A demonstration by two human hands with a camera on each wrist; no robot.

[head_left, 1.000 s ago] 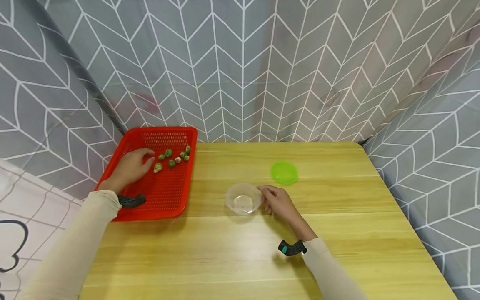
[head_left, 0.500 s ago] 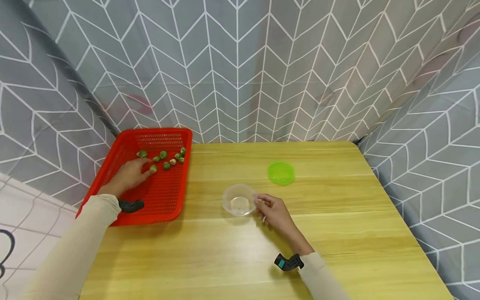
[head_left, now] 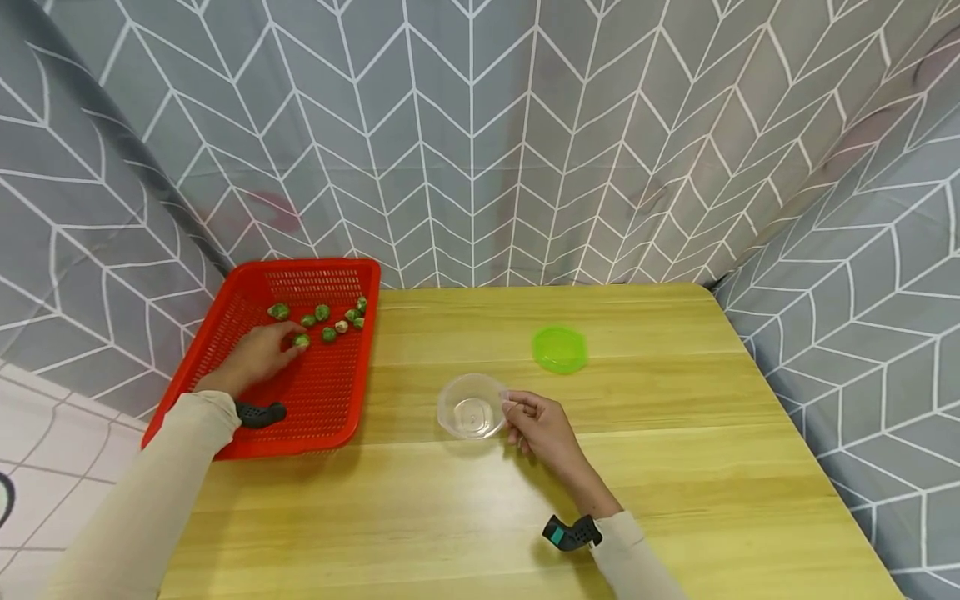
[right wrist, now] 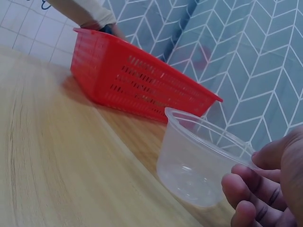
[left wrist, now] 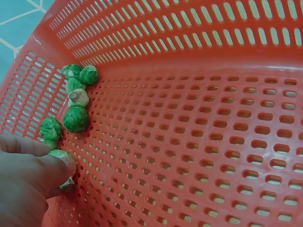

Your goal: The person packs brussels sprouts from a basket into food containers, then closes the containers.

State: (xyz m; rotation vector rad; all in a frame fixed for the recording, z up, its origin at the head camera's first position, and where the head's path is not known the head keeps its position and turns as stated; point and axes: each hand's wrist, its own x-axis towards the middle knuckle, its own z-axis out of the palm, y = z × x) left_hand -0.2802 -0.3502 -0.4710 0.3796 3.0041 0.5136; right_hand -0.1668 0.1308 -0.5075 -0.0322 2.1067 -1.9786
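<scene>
Inside the red plastic basket (head_left: 322,408), my left hand (head_left: 258,354) pinches a Brussels sprout (head_left: 302,341) between thumb and fingers. The left wrist view shows the thumb over this sprout (left wrist: 67,183), partly covering it. Several other Brussels sprouts (head_left: 328,334) lie loose toward the basket's back and right side. My right hand (head_left: 543,429) holds the rim of a clear round plastic tub (head_left: 472,408) at its right side. In the right wrist view the tub (right wrist: 189,175) stands upright on the table with nothing visible in it.
A green lid (head_left: 559,349) lies on the wooden table (head_left: 675,467), behind and right of the tub. The basket stands at the table's left end. Grey patterned curtains (head_left: 472,150) hang behind the table and along its sides.
My left hand has moved forward onto the Brussels sprout and now pinches it. A sprout near the back left of the basket has come into sight. The right hand stays at the tub's rim.
</scene>
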